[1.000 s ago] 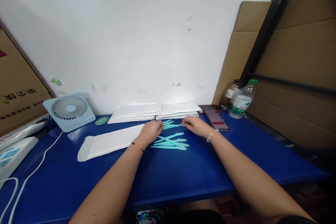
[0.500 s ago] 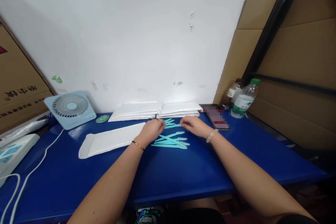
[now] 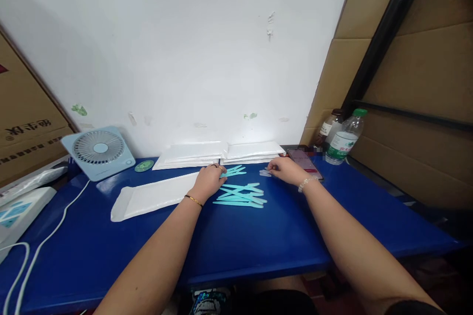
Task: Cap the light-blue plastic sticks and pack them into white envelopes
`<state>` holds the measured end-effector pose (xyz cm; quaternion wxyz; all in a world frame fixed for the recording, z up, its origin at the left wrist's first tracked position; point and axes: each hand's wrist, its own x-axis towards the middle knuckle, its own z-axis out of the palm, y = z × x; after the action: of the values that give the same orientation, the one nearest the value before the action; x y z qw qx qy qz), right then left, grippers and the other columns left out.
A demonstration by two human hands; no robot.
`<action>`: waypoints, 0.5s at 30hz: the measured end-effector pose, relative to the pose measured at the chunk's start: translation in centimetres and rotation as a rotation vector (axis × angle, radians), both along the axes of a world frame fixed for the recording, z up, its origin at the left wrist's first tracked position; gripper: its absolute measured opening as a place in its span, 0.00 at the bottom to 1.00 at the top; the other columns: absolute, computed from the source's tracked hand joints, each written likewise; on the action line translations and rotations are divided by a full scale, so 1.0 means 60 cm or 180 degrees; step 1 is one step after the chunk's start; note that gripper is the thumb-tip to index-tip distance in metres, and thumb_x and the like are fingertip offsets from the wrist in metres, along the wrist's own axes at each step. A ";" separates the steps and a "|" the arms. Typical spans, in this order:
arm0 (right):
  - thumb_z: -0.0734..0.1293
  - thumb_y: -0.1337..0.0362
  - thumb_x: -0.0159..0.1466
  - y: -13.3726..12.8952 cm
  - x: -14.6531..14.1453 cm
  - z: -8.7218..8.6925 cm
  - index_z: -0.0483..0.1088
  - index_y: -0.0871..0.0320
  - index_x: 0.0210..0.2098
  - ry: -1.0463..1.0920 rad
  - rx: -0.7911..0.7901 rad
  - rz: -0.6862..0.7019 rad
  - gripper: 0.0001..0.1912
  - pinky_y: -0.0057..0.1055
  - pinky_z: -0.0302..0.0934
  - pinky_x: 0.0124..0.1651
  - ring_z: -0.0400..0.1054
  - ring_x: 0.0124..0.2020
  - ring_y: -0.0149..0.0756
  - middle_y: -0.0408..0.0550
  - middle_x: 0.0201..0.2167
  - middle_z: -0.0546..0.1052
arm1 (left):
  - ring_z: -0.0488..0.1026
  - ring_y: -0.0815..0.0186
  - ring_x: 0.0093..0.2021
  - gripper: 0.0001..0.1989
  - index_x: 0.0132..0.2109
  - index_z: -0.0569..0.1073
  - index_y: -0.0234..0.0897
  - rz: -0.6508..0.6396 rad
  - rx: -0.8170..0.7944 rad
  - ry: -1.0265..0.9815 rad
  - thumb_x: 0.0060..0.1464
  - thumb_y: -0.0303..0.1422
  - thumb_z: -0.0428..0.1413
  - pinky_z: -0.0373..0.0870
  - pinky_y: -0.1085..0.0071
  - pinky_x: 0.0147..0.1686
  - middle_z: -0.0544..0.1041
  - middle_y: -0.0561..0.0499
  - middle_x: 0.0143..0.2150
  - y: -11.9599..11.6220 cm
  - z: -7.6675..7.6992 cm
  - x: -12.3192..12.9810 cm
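My left hand (image 3: 210, 180) is closed around the left end of a turquoise eyebrow razor, beside several others in a small fan (image 3: 236, 171). Its fingers partly hide those ends. Closer to me, a second group of turquoise razors (image 3: 242, 195) lies crossed on the blue table, their pale capped ends pointing right. My right hand (image 3: 284, 170) is off to the right, fingertips pinched on a small clear cap beside a few translucent caps (image 3: 264, 173). A white padded envelope (image 3: 155, 196) lies left of the razors, its right end behind my left hand.
Stacked white envelopes (image 3: 192, 151) line the wall. A light blue fan (image 3: 99, 152) with a white cable and a green round disc (image 3: 144, 166) are at left. A phone (image 3: 301, 158), a water bottle (image 3: 345, 140) and a brown-capped bottle (image 3: 328, 130) stand or lie at right.
My right hand has moved right, away from the razors, to the clear caps, which now show. My left hand has shifted slightly left, and the far razors are more exposed.
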<state>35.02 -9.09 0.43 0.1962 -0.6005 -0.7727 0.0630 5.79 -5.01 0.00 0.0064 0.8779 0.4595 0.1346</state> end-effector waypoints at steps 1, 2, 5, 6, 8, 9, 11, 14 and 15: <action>0.66 0.66 0.56 0.001 -0.001 -0.002 0.73 0.58 0.31 -0.0065 -0.0062 0.0013 0.05 0.27 0.58 0.34 0.68 0.32 0.35 0.48 0.31 0.76 | 0.71 0.60 0.45 0.11 0.43 0.74 0.39 0.0037 -0.0007 0.0026 0.55 0.35 0.53 0.64 0.68 0.43 0.75 0.46 0.45 0.003 -0.002 -0.001; 0.67 0.65 0.56 0.001 -0.004 -0.005 0.73 0.58 0.31 -0.0126 -0.0103 0.0052 0.05 0.27 0.58 0.34 0.68 0.32 0.35 0.48 0.31 0.76 | 0.72 0.60 0.44 0.10 0.42 0.74 0.40 0.0048 -0.0015 0.0042 0.55 0.35 0.53 0.64 0.69 0.42 0.76 0.47 0.43 0.004 -0.004 -0.001; 0.66 0.66 0.56 0.001 -0.024 -0.012 0.73 0.59 0.29 -0.0376 -0.0071 0.0137 0.04 0.27 0.57 0.33 0.68 0.31 0.35 0.49 0.31 0.75 | 0.72 0.61 0.41 0.06 0.36 0.74 0.39 0.0042 -0.0051 0.0069 0.54 0.33 0.52 0.64 0.69 0.39 0.77 0.48 0.38 0.006 -0.006 0.000; 0.65 0.67 0.56 0.001 -0.032 -0.015 0.72 0.59 0.28 -0.0474 -0.0019 0.0117 0.03 0.27 0.56 0.33 0.67 0.31 0.35 0.49 0.31 0.75 | 0.72 0.61 0.40 0.06 0.35 0.74 0.39 0.0052 -0.0061 0.0068 0.54 0.32 0.52 0.64 0.69 0.38 0.77 0.49 0.37 0.006 -0.006 0.001; 0.65 0.70 0.54 0.001 -0.046 -0.018 0.71 0.59 0.27 -0.0631 0.0096 0.0045 0.03 0.27 0.55 0.32 0.66 0.30 0.35 0.50 0.31 0.74 | 0.73 0.61 0.39 0.06 0.34 0.74 0.38 0.0071 -0.0078 0.0053 0.54 0.32 0.52 0.64 0.68 0.37 0.77 0.48 0.36 0.005 -0.006 0.001; 0.64 0.70 0.54 0.001 -0.051 -0.020 0.70 0.60 0.26 -0.0648 0.0144 0.0033 0.03 0.27 0.54 0.32 0.66 0.30 0.34 0.50 0.31 0.74 | 0.73 0.61 0.38 0.06 0.34 0.74 0.38 0.0066 -0.0088 0.0034 0.54 0.32 0.53 0.64 0.68 0.37 0.77 0.49 0.36 0.005 -0.005 0.001; 0.64 0.71 0.54 0.000 -0.057 -0.021 0.68 0.60 0.26 -0.0472 0.0187 0.0100 0.03 0.27 0.54 0.31 0.65 0.29 0.33 0.49 0.30 0.74 | 0.73 0.61 0.38 0.05 0.34 0.73 0.39 0.0033 -0.0112 -0.0058 0.54 0.33 0.53 0.63 0.69 0.37 0.77 0.49 0.35 0.005 -0.004 0.000; 0.61 0.68 0.59 -0.003 -0.057 -0.018 0.67 0.59 0.30 0.0168 0.0117 0.0260 0.04 0.26 0.53 0.30 0.64 0.27 0.31 0.46 0.26 0.73 | 0.73 0.62 0.38 0.05 0.34 0.73 0.39 0.0000 -0.0100 -0.0264 0.55 0.33 0.52 0.62 0.70 0.36 0.77 0.50 0.35 0.005 -0.001 -0.002; 0.60 0.67 0.61 -0.004 -0.056 -0.016 0.67 0.59 0.31 0.0359 0.0104 0.0299 0.05 0.25 0.53 0.29 0.63 0.26 0.31 0.44 0.25 0.72 | 0.73 0.63 0.37 0.06 0.35 0.73 0.39 -0.0005 -0.0083 -0.0320 0.55 0.32 0.52 0.62 0.70 0.36 0.77 0.50 0.35 0.005 0.000 -0.002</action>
<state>31.67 -9.33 -0.54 0.2460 -0.5557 -0.7886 0.0933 5.68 -4.73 0.03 0.0410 0.8702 0.4597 0.1727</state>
